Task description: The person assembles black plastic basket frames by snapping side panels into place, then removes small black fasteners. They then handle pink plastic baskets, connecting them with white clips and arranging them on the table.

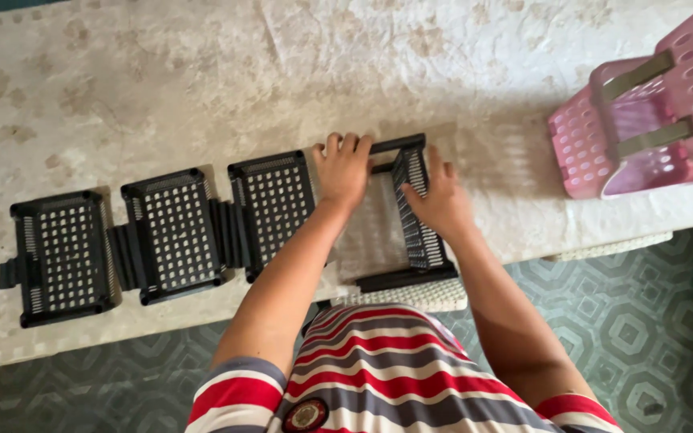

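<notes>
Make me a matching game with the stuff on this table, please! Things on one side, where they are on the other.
Things:
1. pink basket
2. left hand
3. right hand
4. black panel with square holes

Places:
A. far left end of the row
B. on the upright slatted black panel
C. right edge of the table
D. on the third flat panel's right edge

Pairs: 1-C, 2-D, 3-B, 4-A

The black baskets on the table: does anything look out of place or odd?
Yes. Three black baskets sit assembled in a row, but the fourth basket is only a loose frame with one mesh panel tilted, between the left hand and the right hand. The pink basket lies tipped on its side.
</notes>
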